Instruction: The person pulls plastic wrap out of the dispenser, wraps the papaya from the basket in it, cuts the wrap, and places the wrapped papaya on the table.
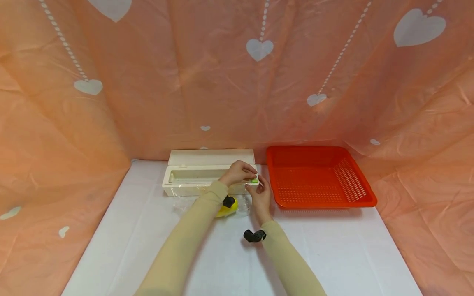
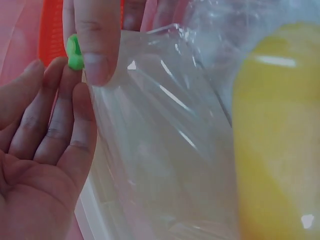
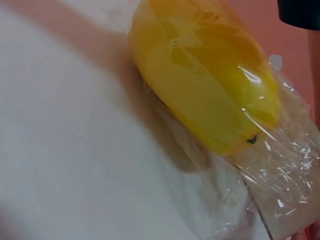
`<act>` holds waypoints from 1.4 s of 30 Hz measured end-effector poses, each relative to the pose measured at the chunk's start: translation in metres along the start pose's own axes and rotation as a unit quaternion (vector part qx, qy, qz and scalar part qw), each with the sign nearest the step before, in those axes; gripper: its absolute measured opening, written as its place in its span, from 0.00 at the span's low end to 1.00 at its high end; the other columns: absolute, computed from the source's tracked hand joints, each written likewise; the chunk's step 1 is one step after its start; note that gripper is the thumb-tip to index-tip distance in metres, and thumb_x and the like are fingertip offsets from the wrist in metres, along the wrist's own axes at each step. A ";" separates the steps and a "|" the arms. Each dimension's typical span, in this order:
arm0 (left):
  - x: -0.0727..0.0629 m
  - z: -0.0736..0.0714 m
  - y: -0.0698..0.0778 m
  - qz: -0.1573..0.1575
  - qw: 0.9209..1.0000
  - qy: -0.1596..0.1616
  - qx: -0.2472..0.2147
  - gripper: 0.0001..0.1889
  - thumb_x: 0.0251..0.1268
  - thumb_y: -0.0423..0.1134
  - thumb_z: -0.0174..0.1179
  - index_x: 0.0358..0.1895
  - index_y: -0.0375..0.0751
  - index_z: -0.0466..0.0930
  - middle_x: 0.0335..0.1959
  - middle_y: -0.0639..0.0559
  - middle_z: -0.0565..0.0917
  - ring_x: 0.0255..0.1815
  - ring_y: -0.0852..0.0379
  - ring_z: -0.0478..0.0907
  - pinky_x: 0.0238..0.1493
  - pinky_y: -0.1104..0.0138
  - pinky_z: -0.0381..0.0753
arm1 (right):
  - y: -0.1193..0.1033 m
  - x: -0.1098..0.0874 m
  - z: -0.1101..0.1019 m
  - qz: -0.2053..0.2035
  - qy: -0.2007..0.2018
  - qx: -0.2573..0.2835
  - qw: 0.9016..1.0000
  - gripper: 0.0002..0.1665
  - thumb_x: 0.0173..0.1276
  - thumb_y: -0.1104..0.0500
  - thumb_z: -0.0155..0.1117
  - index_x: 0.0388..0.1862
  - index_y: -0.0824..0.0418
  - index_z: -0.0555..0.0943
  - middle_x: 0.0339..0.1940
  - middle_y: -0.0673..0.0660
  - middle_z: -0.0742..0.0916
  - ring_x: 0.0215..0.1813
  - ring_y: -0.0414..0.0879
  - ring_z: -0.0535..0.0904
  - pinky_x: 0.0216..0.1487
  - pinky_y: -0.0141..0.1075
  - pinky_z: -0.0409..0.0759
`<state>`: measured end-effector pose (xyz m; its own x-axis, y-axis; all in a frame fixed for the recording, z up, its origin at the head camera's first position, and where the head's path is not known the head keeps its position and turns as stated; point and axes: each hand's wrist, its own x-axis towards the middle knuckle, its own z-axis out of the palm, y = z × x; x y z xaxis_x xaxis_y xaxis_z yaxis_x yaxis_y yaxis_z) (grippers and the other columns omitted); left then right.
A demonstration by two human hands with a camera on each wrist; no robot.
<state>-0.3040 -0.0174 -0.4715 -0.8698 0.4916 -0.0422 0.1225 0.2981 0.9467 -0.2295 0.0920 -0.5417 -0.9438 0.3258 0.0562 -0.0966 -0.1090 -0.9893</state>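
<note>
A long white cling film dispenser [image 1: 174, 190] lies at the back of the table with its lid [image 1: 211, 157] raised. At its right end is a small green slide cutter [image 2: 75, 52]. My left hand [image 1: 238, 172] reaches across to this end, fingertips right at the cutter, thumb apart from it. My right hand [image 1: 261, 199] grips the dispenser's right front corner, its thumb [image 2: 98, 60] pressing on the clear film's edge. The cling film [image 2: 160, 130] runs from the dispenser over an oblong yellow fruit [image 3: 200, 85], which lies in front of the box under my left wrist.
To the right of the dispenser stands a red plastic basket [image 1: 326, 204] with perforated walls. A white cloth [image 1: 148, 246] covers the table. A pinkish-orange curtain with white hearts [image 1: 259, 49] hangs behind and along both sides. Each wrist carries a black camera mount [image 1: 254, 236].
</note>
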 end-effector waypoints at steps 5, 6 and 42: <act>0.000 -0.001 0.001 0.000 1.000 -0.001 0.025 0.11 0.55 0.24 0.67 0.42 0.25 0.83 0.35 0.38 0.86 0.36 0.50 0.84 0.39 0.67 0.83 | 0.000 0.001 0.001 -0.007 0.001 -0.003 1.000 0.35 0.60 0.70 0.68 0.66 0.70 0.67 0.64 0.66 0.71 0.64 0.58 0.66 0.69 0.48 0.62; 0.000 -0.001 0.001 0.000 1.000 -0.001 0.029 0.11 0.54 0.24 0.67 0.42 0.26 0.83 0.35 0.39 0.86 0.36 0.50 0.84 0.39 0.67 0.83 | 0.000 0.001 0.001 -0.007 0.002 -0.003 1.000 0.35 0.60 0.69 0.68 0.65 0.70 0.67 0.64 0.66 0.71 0.64 0.58 0.66 0.69 0.47 0.61; -0.001 -0.006 -0.004 0.020 0.993 0.022 0.111 0.08 0.48 0.23 0.71 0.34 0.29 0.86 0.29 0.43 0.86 0.31 0.55 0.85 0.35 0.72 0.81 | -0.007 0.004 0.001 0.027 0.014 -0.039 0.999 0.33 0.57 0.69 0.70 0.63 0.63 0.75 0.46 0.65 0.80 0.32 0.41 0.72 0.29 0.23 0.73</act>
<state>-0.3068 -0.0239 -0.4732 -0.8815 0.4720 0.0121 0.2553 0.4550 0.8531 -0.2334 0.0929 -0.5345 -0.9373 0.3485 0.0006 -0.0203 -0.0530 -0.9984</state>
